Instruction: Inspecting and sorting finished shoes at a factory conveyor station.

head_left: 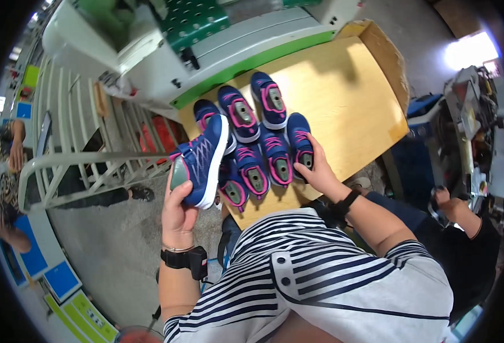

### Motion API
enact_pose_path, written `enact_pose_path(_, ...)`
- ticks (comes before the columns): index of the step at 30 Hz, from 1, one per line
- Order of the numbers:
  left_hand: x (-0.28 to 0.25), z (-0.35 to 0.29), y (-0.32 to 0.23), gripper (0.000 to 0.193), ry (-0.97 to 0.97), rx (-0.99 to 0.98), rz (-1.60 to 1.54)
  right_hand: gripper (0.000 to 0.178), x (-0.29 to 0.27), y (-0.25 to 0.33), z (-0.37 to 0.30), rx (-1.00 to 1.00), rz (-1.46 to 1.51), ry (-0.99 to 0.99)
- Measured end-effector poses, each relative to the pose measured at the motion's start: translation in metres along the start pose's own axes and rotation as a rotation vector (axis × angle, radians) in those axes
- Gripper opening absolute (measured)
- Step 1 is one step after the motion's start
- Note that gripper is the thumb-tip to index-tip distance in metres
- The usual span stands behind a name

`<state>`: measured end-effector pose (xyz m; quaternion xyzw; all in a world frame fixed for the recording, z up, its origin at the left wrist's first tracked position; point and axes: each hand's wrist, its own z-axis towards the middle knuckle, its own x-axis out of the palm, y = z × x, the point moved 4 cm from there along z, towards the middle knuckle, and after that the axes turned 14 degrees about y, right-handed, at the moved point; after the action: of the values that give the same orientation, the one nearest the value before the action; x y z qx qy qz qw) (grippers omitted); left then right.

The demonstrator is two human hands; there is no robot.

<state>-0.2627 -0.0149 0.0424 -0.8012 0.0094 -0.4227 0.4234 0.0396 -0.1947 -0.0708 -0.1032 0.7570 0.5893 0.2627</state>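
Observation:
My left hand (178, 210) is closed round the heel end of a navy sneaker (201, 166) with pink trim and a white sole. It is lifted and tilted on its side, its sole facing right, with a grey-green insert showing at the opening. My right hand (322, 173) grips the heel end of another such sneaker (299, 127), thumb on the left side and fingers on the right; this one rests on the table. Several matching sneakers (275, 150) stand beside it in two rows, heels toward me. The lifted sneaker partly hides those at the left.
The light wooden table (349, 91) has a cardboard edge (384, 54) at the far right. A white and green machine (252, 43) stands behind it. Left is a pale metal rack (86, 163). Another person's hand (460, 208) shows at right; a further person is at far left.

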Motion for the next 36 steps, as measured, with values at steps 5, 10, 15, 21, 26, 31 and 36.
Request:
enact_pose_path(5,0.045,0.038,-0.014,0.082,0.104,0.048,0.096,0.079,-0.009,-0.014,-0.010,0.175,0.601,-0.160)
enact_pose_path(10,0.127,0.111,-0.067,0.082,0.199,0.314,0.390,0.058,-0.087,0.053,0.030,-0.007,0.617,-0.399)
enact_pose_path(15,0.158,0.226,-0.125,0.088,-0.059,0.757,0.721,0.052,-0.193,0.193,0.164,-0.494,0.286,-0.649)
enact_pose_path(21,0.121,0.364,-0.167,0.104,-0.523,0.618,1.386,0.062,-0.244,0.206,0.389,-0.396,-0.158,-0.468)
enact_pose_path(26,0.096,0.361,-0.210,0.093,-0.461,0.390,1.207,0.061,-0.222,0.211,0.416,-0.340,-0.243,-0.186)
enact_pose_path(31,0.151,0.222,-0.085,0.056,0.270,0.658,1.386,0.062,-0.201,0.125,0.283,-0.584,-0.298,-0.343)
enact_pose_path(36,0.078,0.103,0.000,0.030,0.381,0.097,1.382,0.090,-0.070,-0.005,0.162,0.036,0.455,0.054)
